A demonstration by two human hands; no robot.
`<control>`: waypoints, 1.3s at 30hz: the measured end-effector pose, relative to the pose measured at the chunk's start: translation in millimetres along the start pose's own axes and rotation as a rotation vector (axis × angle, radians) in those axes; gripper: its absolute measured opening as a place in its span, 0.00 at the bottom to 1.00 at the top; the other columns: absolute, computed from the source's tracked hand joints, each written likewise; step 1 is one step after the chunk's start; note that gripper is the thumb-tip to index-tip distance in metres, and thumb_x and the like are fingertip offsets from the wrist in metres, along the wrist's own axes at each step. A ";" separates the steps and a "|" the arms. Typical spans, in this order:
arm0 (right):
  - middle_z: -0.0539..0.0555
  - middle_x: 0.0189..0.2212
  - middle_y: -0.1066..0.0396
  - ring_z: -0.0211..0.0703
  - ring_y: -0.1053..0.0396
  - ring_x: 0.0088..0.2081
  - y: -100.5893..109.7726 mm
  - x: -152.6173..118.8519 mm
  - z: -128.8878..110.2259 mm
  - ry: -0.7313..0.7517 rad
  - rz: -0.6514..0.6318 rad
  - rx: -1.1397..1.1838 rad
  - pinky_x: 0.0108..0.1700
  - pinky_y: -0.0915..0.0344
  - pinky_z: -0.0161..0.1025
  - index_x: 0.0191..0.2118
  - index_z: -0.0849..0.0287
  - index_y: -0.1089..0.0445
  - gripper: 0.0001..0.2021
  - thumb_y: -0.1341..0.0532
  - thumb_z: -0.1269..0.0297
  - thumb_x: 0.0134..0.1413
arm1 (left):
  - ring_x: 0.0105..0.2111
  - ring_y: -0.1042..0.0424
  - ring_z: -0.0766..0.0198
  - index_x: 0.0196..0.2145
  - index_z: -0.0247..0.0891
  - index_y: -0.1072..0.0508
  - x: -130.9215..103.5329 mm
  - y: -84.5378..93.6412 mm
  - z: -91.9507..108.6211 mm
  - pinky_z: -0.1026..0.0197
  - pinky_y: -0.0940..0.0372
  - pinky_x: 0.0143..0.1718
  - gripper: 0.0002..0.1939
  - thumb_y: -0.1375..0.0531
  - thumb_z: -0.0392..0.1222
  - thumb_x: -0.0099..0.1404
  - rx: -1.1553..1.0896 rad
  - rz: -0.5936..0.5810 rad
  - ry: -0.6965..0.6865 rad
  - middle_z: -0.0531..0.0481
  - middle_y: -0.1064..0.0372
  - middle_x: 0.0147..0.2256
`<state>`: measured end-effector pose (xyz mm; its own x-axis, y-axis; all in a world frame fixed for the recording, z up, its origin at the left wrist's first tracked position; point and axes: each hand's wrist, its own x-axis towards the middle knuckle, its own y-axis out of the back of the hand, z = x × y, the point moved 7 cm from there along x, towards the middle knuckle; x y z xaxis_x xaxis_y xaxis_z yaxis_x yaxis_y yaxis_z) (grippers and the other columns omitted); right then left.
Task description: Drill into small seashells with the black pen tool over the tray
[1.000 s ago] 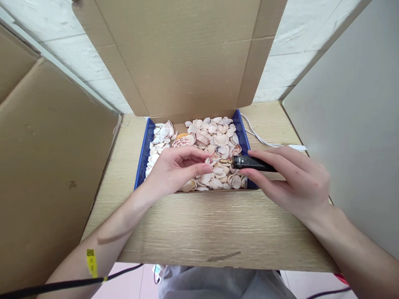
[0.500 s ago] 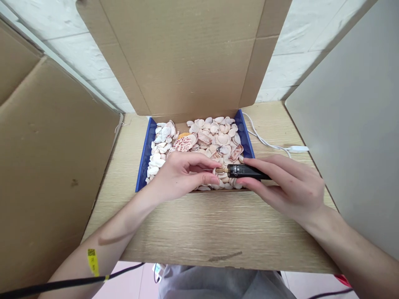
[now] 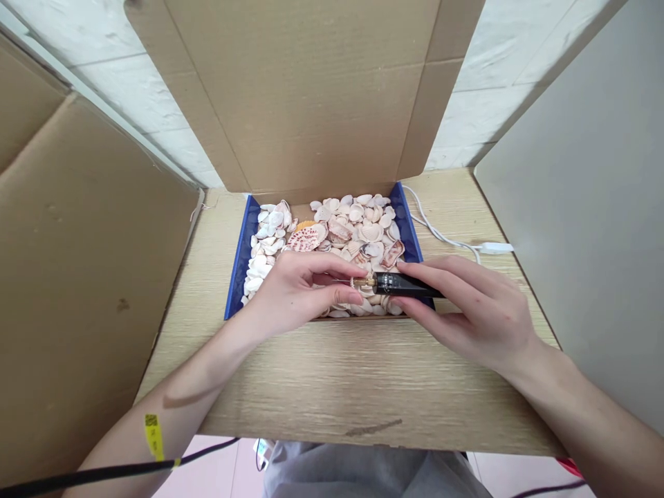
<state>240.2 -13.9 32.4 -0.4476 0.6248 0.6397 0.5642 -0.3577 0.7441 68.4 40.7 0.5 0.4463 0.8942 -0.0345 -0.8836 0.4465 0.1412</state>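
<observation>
White wall point(image 3: 122, 90) shows behind a pale wooden tabletop point(image 3: 332, 373), with a cardboard panel point(image 3: 83, 277) on the left and a grey panel point(image 3: 581, 194) on the right; between them I am watching a blue-sided box point(image 3: 238, 266) of loose shells point(image 3: 370, 233), its brown flap point(image 3: 311, 90) standing up at the back. Over the near part of the box, the left hand point(image 3: 293, 294) pinches a small pale shell point(image 3: 355, 282) between thumb and fingertips, while the right hand point(image 3: 477, 304) grasps a black hand drill point(image 3: 404, 284) along its body, the brass chuck point(image 3: 368, 282) close up against that shell. What worries me most from my end is the skin — a thin line that I take for the bit point(image 3: 339, 280) reaches past the shell into the gap between thumb and finger, so a slip or a tilted push could bring it against a fingertip. Sideways pressure might also snap the bit or crack the shell, which I would expect to be brittle, and a loose pinch could let it spin. A white cable point(image 3: 440, 236) lies beside the box; I cannot tell whether it feeds the drill. Much escapes me — any hole in the shell, the drill's rear end inside the right hand, whether the bit is turning. Both hands cover part of the box, and the flap's top is cut off.
</observation>
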 end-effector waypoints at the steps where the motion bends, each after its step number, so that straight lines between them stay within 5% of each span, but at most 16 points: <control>1: 0.54 0.36 0.22 0.43 0.23 0.34 -0.3 -0.1 -0.3 0.000 0.000 -0.002 0.36 0.25 0.37 0.50 0.56 0.30 0.16 0.35 0.65 0.56 | 0.30 0.23 0.63 0.33 0.39 0.18 0.1 0.1 0.1 0.63 0.27 0.34 0.10 0.28 0.38 0.50 0.001 0.000 -0.002 0.49 0.20 0.32; 12: 0.52 0.37 0.22 0.40 0.24 0.32 -0.5 0.0 2.1 -0.058 0.003 0.000 0.33 0.27 0.35 0.49 0.54 0.30 0.14 0.35 0.64 0.57 | 0.32 0.24 0.64 0.40 0.41 0.19 -1.2 1.5 7.5 0.65 0.29 0.31 0.11 0.31 0.40 0.57 0.077 -0.010 -0.112 0.48 0.20 0.37; 16: 0.53 0.38 0.21 0.41 0.23 0.33 -0.1 0.2 2.2 -0.058 0.002 0.007 0.34 0.26 0.35 0.51 0.53 0.31 0.16 0.35 0.64 0.57 | 0.39 0.23 0.61 0.39 0.41 0.18 -0.8 2.5 11.8 0.63 0.28 0.37 0.08 0.35 0.38 0.61 0.135 0.006 -0.174 0.47 0.20 0.38; 26: 0.53 0.37 0.21 0.41 0.23 0.33 -0.1 -0.1 0.5 -0.034 0.008 -0.002 0.34 0.26 0.35 0.49 0.56 0.30 0.14 0.34 0.64 0.56 | 0.50 0.27 0.58 0.44 0.40 0.20 -0.1 3.2 1.9 0.64 0.26 0.41 0.14 0.32 0.38 0.59 0.003 -0.006 -0.128 0.45 0.25 0.47; 33: 0.55 0.38 0.21 0.41 0.23 0.34 -0.2 -0.5 1.0 -0.038 0.018 -0.018 0.36 0.26 0.35 0.47 0.58 0.30 0.13 0.34 0.64 0.56 | 0.36 0.25 0.64 0.39 0.38 0.19 2.7 6.2 -0.7 0.65 0.26 0.36 0.11 0.30 0.39 0.56 0.002 0.038 -0.081 0.48 0.23 0.37; 39: 0.55 0.37 0.22 0.39 0.24 0.33 -0.3 -1.3 0.8 -0.047 0.014 -0.022 0.35 0.27 0.34 0.46 0.59 0.30 0.13 0.34 0.64 0.56 | 0.37 0.24 0.65 0.41 0.40 0.19 1.5 3.5 -0.9 0.68 0.27 0.36 0.12 0.32 0.35 0.58 -0.077 -0.029 -0.101 0.48 0.23 0.40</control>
<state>241.2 -14.1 31.2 -0.4062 0.6514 0.6408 0.5547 -0.3815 0.7394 65.9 43.6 0.1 0.4803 0.8749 0.0628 -0.8767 0.4767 0.0648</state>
